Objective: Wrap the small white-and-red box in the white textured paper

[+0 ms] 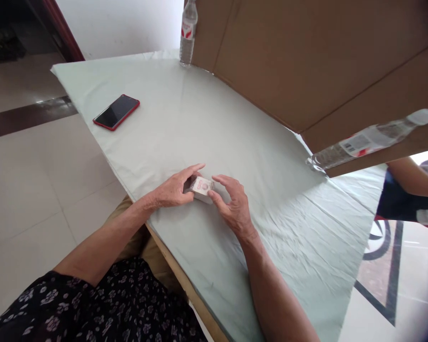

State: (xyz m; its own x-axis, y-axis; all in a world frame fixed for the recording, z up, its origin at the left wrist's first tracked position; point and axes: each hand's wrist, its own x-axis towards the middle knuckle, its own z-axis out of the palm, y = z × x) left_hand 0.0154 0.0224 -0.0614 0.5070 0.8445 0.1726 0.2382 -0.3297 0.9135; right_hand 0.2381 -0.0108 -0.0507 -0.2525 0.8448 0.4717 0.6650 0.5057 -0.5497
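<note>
A small pale box with red print, perhaps a deck of cards (201, 187), rests on the table's light green cloth (207, 118). My left hand (173, 189) grips its left end, thumb under and fingers curled over the top. My right hand (231, 204) pinches its right end between thumb and fingers. Both forearms lie over the table's near edge.
A red-cased phone (116, 111) lies face up at the far left. One water bottle (188, 31) stands at the back and another (371, 140) at the right, both against a large cardboard sheet (306, 61). Another person's arm (412, 178) shows at the right edge.
</note>
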